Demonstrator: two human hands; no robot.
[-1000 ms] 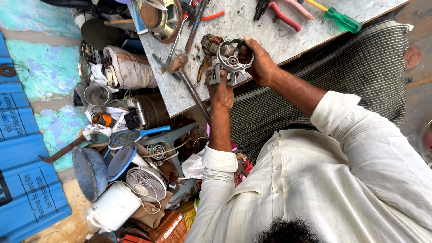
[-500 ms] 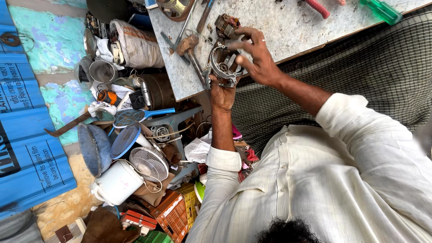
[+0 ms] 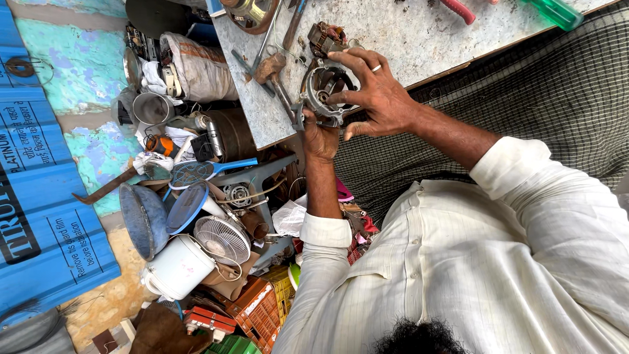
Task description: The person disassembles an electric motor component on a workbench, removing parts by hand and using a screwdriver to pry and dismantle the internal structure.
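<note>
- Round cast-metal motor housing (image 3: pixel 323 92), grey and ribbed with an open centre, is held over the near edge of the tabletop (image 3: pixel 406 33), clear of the surface.
- Left hand (image 3: pixel 320 137) grips it from below; fingers are curled tight around the housing's lower rim.
- Right hand (image 3: pixel 377 98) caps it from above; fingers are spread and hooked over the rim, a pale ring on one finger.
- Tabletop is speckled grey stone, worn and gritty.
- On it: wooden-handled hammer (image 3: pixel 278 82) just beside the housing, copper-wound armature (image 3: pixel 325 36) behind it, red-handled pliers (image 3: pixel 458 10), and a green translucent screwdriver handle (image 3: pixel 557 12).
- Floor pile, left: small white wire-grille fan (image 3: pixel 223 239), white plastic jug (image 3: pixel 177 269), dented grey metal bowl (image 3: pixel 141 219).
- Blue corrugated sheet (image 3: pixel 39 196) sits at the far left.
</note>
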